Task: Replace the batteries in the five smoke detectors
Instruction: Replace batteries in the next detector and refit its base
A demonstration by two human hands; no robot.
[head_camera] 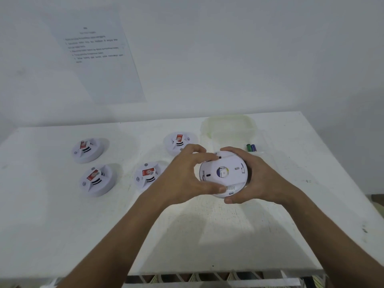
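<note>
Quick count: five smoke detectors total. Four sit face-up on the bench [62, 225]: far-left detector [88, 150], near-left detector [97, 180], middle detector [148, 177], back detector [179, 142]. The fifth, the held detector [225, 173], is back-side up. Two batteries, a green battery [248, 147] and a blue battery [253, 147]. One clear container [228, 126]. One printed sheet [95, 55] on the wall.

Held detector [224, 173]: round, white, back side up, above the table [62, 225].
Left hand [187, 175]: fingers curled round its left edge.
Right hand [255, 177]: curled round its right edge.
Other detectors: four on the table, one nearest [148, 176].
Batteries [250, 147]: beside a clear box [228, 125].
</note>
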